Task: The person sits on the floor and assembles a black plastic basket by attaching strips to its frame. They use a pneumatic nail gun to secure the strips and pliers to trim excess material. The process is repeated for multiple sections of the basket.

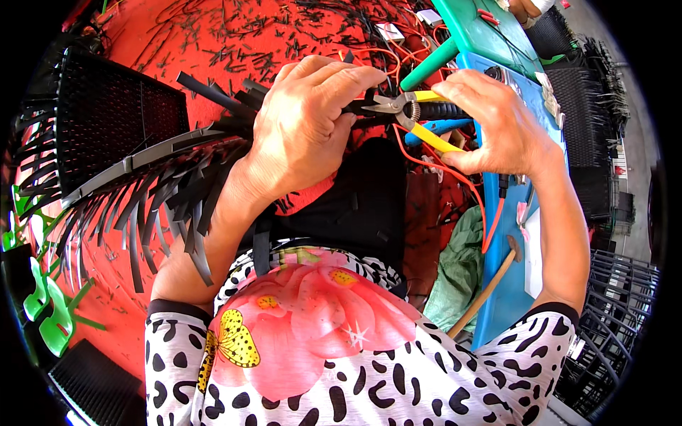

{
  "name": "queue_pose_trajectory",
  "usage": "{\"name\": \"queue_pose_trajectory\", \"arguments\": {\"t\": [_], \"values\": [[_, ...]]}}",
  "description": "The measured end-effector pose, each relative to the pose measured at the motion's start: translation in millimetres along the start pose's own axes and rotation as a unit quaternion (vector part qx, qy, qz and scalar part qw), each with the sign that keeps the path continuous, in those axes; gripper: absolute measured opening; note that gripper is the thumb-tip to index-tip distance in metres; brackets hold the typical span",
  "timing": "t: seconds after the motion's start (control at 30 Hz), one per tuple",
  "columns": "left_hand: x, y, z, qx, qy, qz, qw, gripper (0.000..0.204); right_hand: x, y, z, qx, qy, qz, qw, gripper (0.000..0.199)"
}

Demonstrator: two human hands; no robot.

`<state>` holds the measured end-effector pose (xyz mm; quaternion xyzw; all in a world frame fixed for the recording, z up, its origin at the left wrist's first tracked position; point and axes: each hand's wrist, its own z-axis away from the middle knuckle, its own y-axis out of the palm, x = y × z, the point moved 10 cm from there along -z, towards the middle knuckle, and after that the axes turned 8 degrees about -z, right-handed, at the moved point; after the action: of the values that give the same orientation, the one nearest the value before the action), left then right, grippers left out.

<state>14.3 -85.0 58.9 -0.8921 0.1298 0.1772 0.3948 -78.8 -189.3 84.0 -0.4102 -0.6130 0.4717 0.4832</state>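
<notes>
- Yellow-handled cutters (pixel 401 110): located in front of the torso, between the two hands, with the metal jaws directed toward the left hand and the handles spread apart.
- Right hand (pixel 497 124): grip closed around the cutters from the right side; fingers bear on the upper handle, thumb on the lower handle.
- Left hand (pixel 302 121): grip pinching dark strip material between thumb and index finger, just beside the cutter jaws. Whether the jaws touch the material cannot be told.
- Grey-black band (pixel 153 153): runs from the left hand toward the lower left, curved, with numerous loose strip ends (pixel 138 209) hanging below it.
- Black woven panel (pixel 106 113): stands upright behind the band; the connection between the two cannot be determined.
- Red floor (pixel 128 334): carries scattered short dark offcuts (pixel 234 50), most dense beyond the hands.
- Blue surface (pixel 501 273): positioned beside the right forearm, next to a green surface (pixel 472 28) farther away.
- Wooden-handled hammer (pixel 486 292): set diagonally at the left edge of the blue surface, head uppermost.
- Green sack (pixel 458 273): crumpled, located to the left of the blue surface.
- Black racks (pixel 611 305): located at the far right, beyond the right elbow.
</notes>
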Motion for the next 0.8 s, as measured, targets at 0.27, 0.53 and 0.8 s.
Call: {"name": "queue_pose_trajectory", "arguments": {"t": [0.27, 0.53, 0.8], "values": [[-1.9, 1.5, 1.9, -0.002, 0.01, 0.008, 1.0, 0.053, 0.3, 14.8, -3.9, 0.029, -0.07, 0.016, 0.997, 0.05], [0.7, -3.8, 3.4, -0.025, 0.003, 0.029, 0.999, 0.057, -44.2, -19.7, 41.2, -0.101, 0.104, -0.019, 0.989, 0.051], [13.7, -7.1, 2.6, -0.059, 0.015, 0.201, 0.978, 0.054, -246.7, 10.7, 418.4, -0.023, 0.694, 0.107, 0.711, 0.084]]}}
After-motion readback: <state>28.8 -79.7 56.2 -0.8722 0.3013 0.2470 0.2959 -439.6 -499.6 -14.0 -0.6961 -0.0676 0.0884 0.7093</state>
